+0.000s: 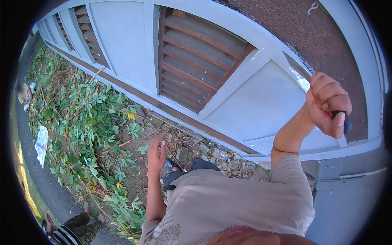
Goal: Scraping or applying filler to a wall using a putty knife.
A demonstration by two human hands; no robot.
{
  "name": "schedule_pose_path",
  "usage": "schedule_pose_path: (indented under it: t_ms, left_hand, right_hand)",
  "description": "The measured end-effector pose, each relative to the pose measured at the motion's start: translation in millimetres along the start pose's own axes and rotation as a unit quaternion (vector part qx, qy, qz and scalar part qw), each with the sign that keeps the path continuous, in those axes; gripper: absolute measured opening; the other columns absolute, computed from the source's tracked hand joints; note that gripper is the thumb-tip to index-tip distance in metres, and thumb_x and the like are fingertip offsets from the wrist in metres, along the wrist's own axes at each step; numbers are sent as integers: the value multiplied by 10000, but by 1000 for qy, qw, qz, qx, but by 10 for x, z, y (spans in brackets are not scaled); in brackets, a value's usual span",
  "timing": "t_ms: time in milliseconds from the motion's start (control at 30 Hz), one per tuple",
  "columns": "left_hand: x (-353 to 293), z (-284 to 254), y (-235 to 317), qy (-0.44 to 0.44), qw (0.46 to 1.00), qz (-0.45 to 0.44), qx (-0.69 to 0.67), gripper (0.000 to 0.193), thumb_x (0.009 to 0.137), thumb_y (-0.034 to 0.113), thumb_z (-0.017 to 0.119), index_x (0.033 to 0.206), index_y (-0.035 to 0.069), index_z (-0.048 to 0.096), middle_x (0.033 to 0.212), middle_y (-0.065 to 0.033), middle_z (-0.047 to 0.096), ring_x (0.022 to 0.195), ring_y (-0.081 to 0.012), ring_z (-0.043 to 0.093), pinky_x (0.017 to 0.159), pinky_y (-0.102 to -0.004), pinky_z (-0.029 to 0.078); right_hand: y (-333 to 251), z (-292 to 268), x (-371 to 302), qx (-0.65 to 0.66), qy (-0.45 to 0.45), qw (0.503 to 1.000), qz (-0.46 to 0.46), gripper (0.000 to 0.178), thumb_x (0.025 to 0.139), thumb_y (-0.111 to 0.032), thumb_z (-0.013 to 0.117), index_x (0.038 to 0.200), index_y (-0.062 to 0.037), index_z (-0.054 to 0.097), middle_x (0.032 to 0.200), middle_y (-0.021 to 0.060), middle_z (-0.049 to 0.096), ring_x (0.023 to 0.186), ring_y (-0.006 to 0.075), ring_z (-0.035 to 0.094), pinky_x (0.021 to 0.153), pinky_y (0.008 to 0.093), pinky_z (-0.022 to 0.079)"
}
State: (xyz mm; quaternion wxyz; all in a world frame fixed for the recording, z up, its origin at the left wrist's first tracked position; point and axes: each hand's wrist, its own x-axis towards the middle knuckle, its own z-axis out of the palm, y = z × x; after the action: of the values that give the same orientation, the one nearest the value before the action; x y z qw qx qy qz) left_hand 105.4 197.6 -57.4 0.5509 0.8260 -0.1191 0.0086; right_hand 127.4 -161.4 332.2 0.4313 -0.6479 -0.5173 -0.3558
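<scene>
Right hand [326, 104] fisted around a dark-handled blade [300, 75] against the grey wall [253, 106]; left hand [157, 153] open, empty.

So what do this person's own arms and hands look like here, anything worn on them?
Both forearms are bare, with no gloves, watch or bands visible. The left hand and right hand are uncovered. The right arm comes out of the short sleeve of a beige T-shirt, which has dark printed lettering low on its left side.
</scene>
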Motion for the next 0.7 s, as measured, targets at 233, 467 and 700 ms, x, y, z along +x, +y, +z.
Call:
schedule_pose_path:
  t_ms: [233,467,700]
  left_hand:
    - [255,-35,95,-26,1000,-15,-9,307,1044,184,521,1295,21,588,1275,-225,625,1170,-404,615,989,-426,485]
    - [292,114,-37,-34,999,-36,-4,309,1047,172,513,1306,18,579,1250,-216,630,1030,-354,651,861,-404,528]
    - [413,295,-74,-40,999,-13,24,331,1046,183,520,1319,2,563,1245,-223,633,999,-350,651,879,-406,515]
  right_hand:
    - [332,-48,-39,-47,-1,997,53,278,816,-192,610,646,-16,478,563,62,480,457,160,417,454,319,329]
    - [539,-105,-70,-85,-32,992,91,267,851,-194,606,669,-32,500,579,53,476,473,170,423,473,313,338]
    - [932,-346,-269,-50,68,967,240,348,852,-258,601,619,-51,447,564,49,440,419,148,390,414,316,321]
